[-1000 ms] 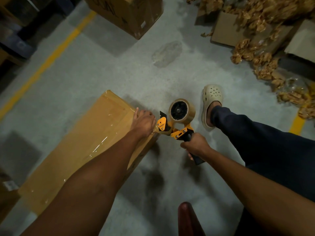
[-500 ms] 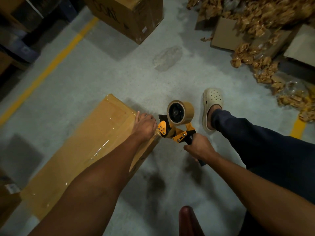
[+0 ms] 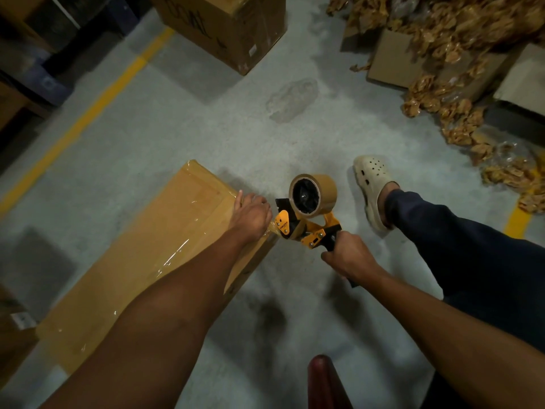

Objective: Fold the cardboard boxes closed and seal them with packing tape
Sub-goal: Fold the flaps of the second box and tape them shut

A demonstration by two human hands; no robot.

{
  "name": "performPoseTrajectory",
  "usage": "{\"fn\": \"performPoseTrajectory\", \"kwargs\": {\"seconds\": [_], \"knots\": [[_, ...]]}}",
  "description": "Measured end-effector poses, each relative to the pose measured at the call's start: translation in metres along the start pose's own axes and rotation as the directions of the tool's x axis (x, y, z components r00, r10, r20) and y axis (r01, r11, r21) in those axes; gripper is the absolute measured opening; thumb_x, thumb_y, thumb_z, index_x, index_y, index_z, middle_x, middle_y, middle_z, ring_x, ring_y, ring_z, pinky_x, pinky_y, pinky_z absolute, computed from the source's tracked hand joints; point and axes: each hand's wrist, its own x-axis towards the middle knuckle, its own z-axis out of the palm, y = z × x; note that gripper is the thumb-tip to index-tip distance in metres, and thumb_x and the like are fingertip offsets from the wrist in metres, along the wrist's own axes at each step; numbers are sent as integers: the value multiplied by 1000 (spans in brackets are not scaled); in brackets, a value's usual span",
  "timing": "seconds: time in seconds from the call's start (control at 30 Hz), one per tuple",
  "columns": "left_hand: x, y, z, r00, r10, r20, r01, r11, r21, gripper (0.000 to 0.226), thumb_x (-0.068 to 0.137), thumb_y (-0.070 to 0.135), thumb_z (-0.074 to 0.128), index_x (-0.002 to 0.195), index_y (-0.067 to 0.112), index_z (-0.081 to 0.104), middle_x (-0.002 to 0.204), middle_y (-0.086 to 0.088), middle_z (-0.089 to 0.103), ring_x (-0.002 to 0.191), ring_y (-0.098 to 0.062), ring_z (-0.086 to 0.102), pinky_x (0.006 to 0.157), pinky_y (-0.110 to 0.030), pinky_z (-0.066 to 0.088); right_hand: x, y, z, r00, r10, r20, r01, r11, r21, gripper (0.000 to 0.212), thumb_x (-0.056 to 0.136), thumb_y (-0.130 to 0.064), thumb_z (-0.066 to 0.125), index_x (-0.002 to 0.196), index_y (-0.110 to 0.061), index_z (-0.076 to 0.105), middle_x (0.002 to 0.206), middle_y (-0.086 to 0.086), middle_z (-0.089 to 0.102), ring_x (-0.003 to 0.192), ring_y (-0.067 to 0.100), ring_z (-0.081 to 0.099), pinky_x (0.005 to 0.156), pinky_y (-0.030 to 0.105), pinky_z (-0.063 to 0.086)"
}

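A long flat cardboard box [image 3: 141,255] lies on the concrete floor, closed, with a glossy strip of clear tape running along its top. My left hand [image 3: 252,215] presses down on the box's near right corner, fingers spread over the edge. My right hand [image 3: 349,256] grips the black handle of an orange tape dispenser [image 3: 306,222] that carries a brown tape roll [image 3: 312,194]. The dispenser's front sits at the box's end, right beside my left hand. A short stretch of tape seems to bridge dispenser and box.
A large sealed carton [image 3: 227,25] stands at the top middle. Crumpled brown paper [image 3: 460,84] and opened boxes pile up at the top right. My leg in dark trousers and a pale clog [image 3: 373,187] stretches out on the right. A yellow floor line [image 3: 88,113] runs diagonally at the left.
The dispenser and my right hand shifted slightly lower and the roll tilted. My left hand stays pressed on the box corner.
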Motion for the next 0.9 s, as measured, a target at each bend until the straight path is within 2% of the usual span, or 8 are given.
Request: {"fn": "performPoseTrajectory", "kwargs": {"seconds": [0.4, 0.47, 0.53, 0.57, 0.63, 0.77, 0.83, 0.9], "knots": [[0, 0, -2, 1000, -7, 12, 7, 1000, 7, 42, 105, 33, 30, 117, 17, 67, 137, -1, 54, 142, -25, 31, 120, -50, -7, -3, 5, -5, 1000, -26, -9, 26, 998, -54, 17, 84, -22, 69, 97, -20, 59, 79, -2, 60, 71, 14, 62, 61, 27, 52], [1, 1, -5, 1000, -2, 26, 1, 1000, 23, 41, 105, 32, 30, 119, 17, 66, 138, -2, 52, 142, -26, 29, 121, -49, -7, -10, 18, 4, 994, -76, 80, 92, 972, -217, 14, 88, -22, 61, 101, -20, 62, 89, 1, 66, 80, 19, 66, 69, 32, 56], [1, 0, -5, 998, -6, 66, 2, 998, 59, 40, 106, 32, 30, 123, 17, 63, 140, -1, 50, 142, -27, 27, 121, -48, -6, -29, 35, 32, 973, -71, 220, 147, 925, -351, 23, 91, -23, 54, 111, -17, 63, 107, 6, 69, 97, 25, 67, 82, 34, 54], [3, -3, -1, 999, -18, 47, 15, 998, 59, 40, 106, 32, 30, 124, 18, 63, 140, -1, 50, 142, -27, 27, 121, -47, -5, -35, 42, 47, 964, -44, 262, 135, 930, -341, 25, 91, -25, 56, 113, -15, 62, 111, 7, 69, 102, 26, 66, 83, 33, 52], [3, -5, 3, 999, -24, -26, 25, 998, 59, 39, 105, 31, 31, 123, 18, 63, 138, 0, 51, 140, -26, 30, 121, -47, -6, -29, 39, 57, 977, 10, 213, 43, 969, -243, 29, 89, -29, 62, 113, -14, 61, 110, 8, 68, 103, 27, 66, 82, 33, 52], [-1, -1, -1, 1000, 20, 10, -21, 997, 79, 40, 104, 32, 30, 123, 16, 62, 134, -5, 53, 134, -28, 37, 121, -51, -4, -8, 22, 36, 991, 94, 94, -91, 995, -44, 19, 85, -27, 70, 100, -21, 60, 93, 2, 65, 88, 21, 65, 77, 33, 55], [0, 1, -9, 1000, 11, 24, -13, 996, 83, 45, 104, 40, 27, 118, 19, 64, 130, -5, 56, 133, -27, 39, 121, -53, -4, -1, 12, 31, 992, 115, 60, -118, 992, 43, 19, 83, -26, 71, 96, -22, 58, 89, 2, 64, 84, 19, 64, 73, 31, 53], [0, 3, -7, 999, -13, 51, 9, 997, 82, 58, 99, 58, 23, 107, 23, 69, 125, -4, 58, 132, -27, 40, 121, -55, -4, 5, 4, 31, 990, 123, 69, -130, 987, 96, 20, 82, -27, 72, 96, -20, 60, 89, 4, 65, 81, 22, 65, 72, 34, 55]]}}
